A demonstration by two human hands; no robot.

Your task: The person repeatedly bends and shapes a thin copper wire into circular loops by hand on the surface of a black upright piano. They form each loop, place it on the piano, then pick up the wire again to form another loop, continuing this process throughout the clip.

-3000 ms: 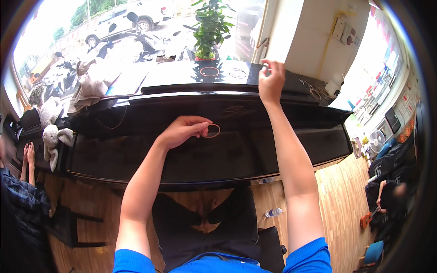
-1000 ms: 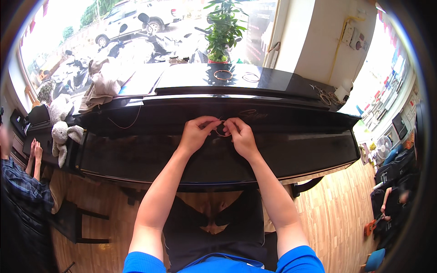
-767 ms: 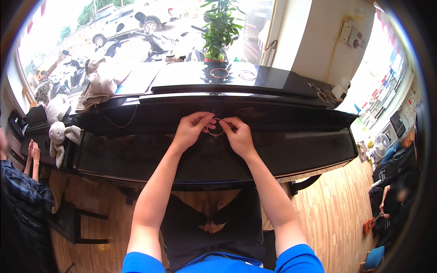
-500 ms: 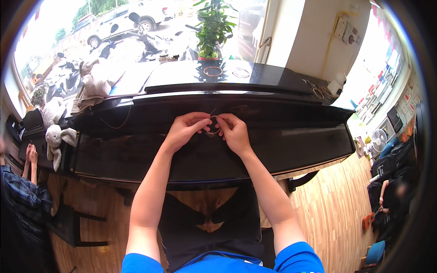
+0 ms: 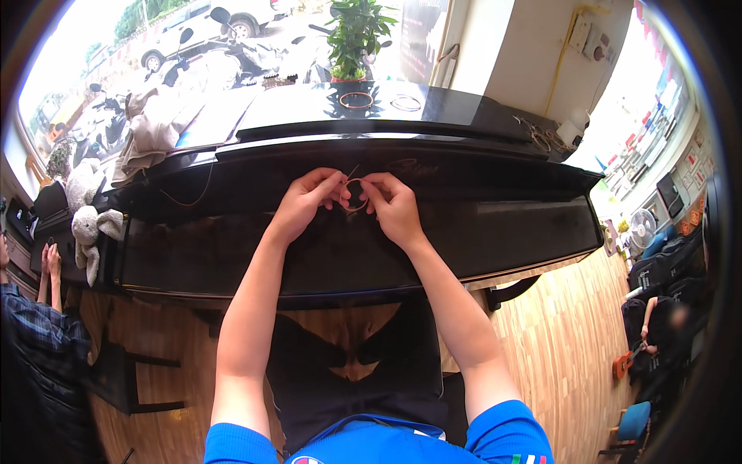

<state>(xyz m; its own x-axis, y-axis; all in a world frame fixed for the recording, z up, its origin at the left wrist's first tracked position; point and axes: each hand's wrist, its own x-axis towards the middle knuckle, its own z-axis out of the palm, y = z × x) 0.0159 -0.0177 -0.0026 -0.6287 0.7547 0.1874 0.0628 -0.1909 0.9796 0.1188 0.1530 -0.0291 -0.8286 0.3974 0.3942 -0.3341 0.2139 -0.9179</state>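
Observation:
My left hand (image 5: 313,199) and my right hand (image 5: 390,205) are closed in pinches on a small copper-coloured loop of thin wire or string (image 5: 355,209), one at each side. A fine end pokes up from it. Behind them is the closed black piano (image 5: 479,240). On its top lie another copper-coloured ring (image 5: 356,107) and a pale thin ring (image 5: 405,103), with tangled coils (image 5: 541,139) farther right.
A potted plant (image 5: 355,42) stands behind the piano. Cloth (image 5: 147,131) and a plush rabbit (image 5: 93,232) are at the left. A co-worker in plaid (image 5: 39,325) sits left beside a black chair (image 5: 131,383); another person (image 5: 653,332) with an orange ukulele is at right.
Three seconds ago my right hand was up at the piano's top and only my left held the loop. It came down to join it; both hands now sit higher in view.

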